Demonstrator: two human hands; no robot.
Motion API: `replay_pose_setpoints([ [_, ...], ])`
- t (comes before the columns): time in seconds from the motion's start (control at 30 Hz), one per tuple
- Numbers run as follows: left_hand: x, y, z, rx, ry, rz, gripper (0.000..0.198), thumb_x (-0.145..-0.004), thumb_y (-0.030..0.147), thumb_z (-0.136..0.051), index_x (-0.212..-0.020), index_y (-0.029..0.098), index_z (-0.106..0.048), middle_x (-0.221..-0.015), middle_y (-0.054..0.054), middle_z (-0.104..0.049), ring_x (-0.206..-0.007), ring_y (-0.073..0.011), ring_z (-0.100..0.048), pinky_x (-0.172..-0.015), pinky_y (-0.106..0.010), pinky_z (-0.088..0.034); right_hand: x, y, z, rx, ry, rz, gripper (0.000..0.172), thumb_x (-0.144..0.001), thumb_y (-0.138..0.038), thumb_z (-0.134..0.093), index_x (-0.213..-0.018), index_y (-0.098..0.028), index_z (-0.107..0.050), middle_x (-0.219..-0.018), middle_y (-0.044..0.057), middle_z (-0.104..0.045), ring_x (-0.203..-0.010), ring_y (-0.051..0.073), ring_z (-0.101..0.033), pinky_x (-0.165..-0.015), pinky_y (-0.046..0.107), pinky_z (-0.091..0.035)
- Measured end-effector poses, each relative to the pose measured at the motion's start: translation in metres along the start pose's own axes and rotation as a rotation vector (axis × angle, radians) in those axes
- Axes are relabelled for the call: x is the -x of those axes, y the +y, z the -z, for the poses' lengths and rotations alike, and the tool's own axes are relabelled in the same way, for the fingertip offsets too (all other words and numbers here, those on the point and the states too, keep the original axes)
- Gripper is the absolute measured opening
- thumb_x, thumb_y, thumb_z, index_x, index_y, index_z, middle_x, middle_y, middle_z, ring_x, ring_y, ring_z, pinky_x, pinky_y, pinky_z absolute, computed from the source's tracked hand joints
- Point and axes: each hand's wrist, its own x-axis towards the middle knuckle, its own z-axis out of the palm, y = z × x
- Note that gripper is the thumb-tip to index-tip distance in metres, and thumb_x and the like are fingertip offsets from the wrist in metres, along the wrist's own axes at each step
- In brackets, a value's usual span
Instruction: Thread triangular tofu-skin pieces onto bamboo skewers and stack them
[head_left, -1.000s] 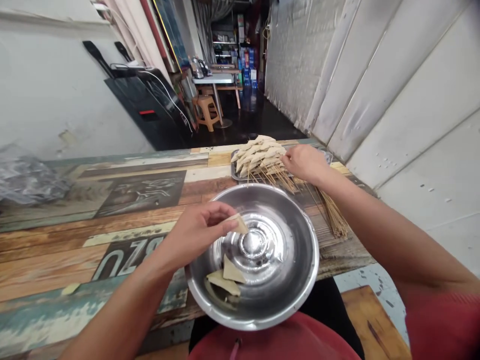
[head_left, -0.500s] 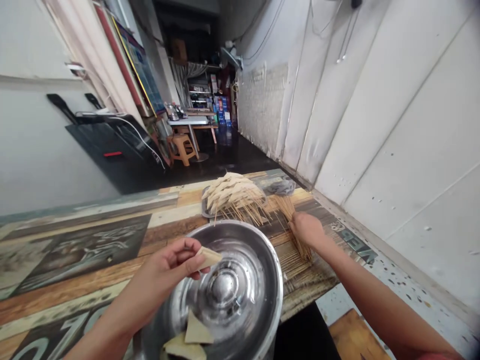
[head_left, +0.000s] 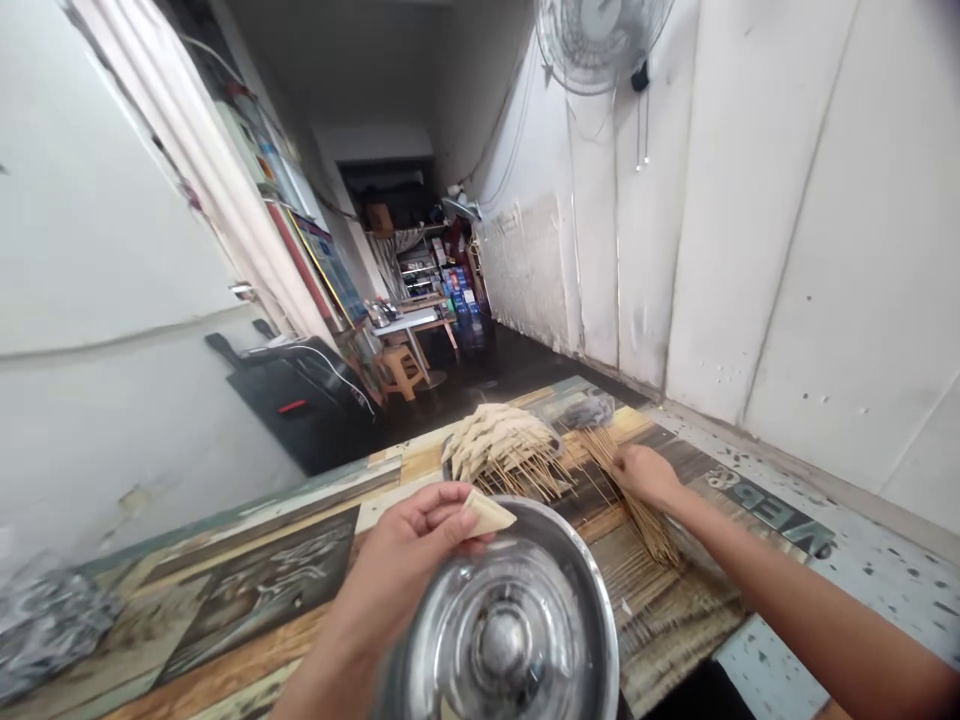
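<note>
While left hand (head_left: 405, 570) pinches a tofu piece (head_left: 487, 513) over the bowl (head_left: 517, 630), right hand (head_left: 645, 475) fingers close on sticks (head_left: 637, 500) at two o'clock; next, threading needs one stick singled out.

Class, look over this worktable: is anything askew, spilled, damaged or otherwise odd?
Nothing is spilled or broken. Loose bamboo skewers lie fanned untidily on the table under the right hand. The left hand pinches a tofu triangle above the steel bowl.
</note>
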Motion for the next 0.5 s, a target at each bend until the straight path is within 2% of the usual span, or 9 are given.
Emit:
replay_pose_setpoints([
  [0.13, -0.005, -0.002, 0.002, 0.272, 0.048, 0.030, 0.020, -0.072, 0.017, -0.071, -0.086, 0.013, -0.058, -0.086, -0.007, -0.069, -0.079, -0.0147, -0.066, -0.071, -0.022, -0.053, -0.005, 0.007, -0.015, -0.102, 0.095, -0.017, 0.025, -0.082, -0.018, -0.044, -0.071, -0.013, -0.066, -0.075, 0.012, -0.070, -0.072, 0.022, -0.065, -0.061, 0.026, -0.039],
  [0.3, -0.017, -0.004, 0.010, 0.621, 0.136, 0.121, 0.008, -0.082, 0.011, -0.058, -0.090, 0.011, -0.056, -0.083, -0.009, -0.065, -0.064, -0.0098, -0.062, -0.053, -0.017, -0.051, -0.009, 0.006, -0.029, -0.246, 0.199, 0.088, 0.020, -0.082, -0.022, -0.044, -0.075, -0.016, -0.061, -0.074, 0.007, -0.066, -0.069, 0.018, -0.061, -0.063, 0.025, -0.038],
  [0.4, -0.023, -0.004, 0.014, 0.712, 0.202, 0.085, 0.005, -0.083, 0.011, -0.055, -0.088, 0.010, -0.056, -0.080, -0.009, -0.064, -0.057, -0.0078, -0.058, -0.046, -0.015, -0.049, -0.015, 0.006, -0.034, -0.355, 0.262, 0.119, 0.020, -0.081, -0.026, -0.044, -0.070, -0.017, -0.058, -0.068, 0.005, -0.063, -0.066, 0.018, -0.058, -0.063, 0.026, -0.039],
  [0.5, -0.024, -0.002, 0.014, 0.786, 0.280, 0.034, 0.006, -0.084, 0.006, -0.052, -0.087, 0.008, -0.056, -0.080, -0.010, -0.064, -0.060, -0.0082, -0.060, -0.053, -0.015, -0.053, -0.021, 0.002, -0.028, -0.506, 0.337, 0.133, 0.025, -0.082, -0.036, -0.042, -0.071, -0.018, -0.055, -0.059, 0.002, -0.057, -0.058, 0.017, -0.055, -0.058, 0.026, -0.041],
])
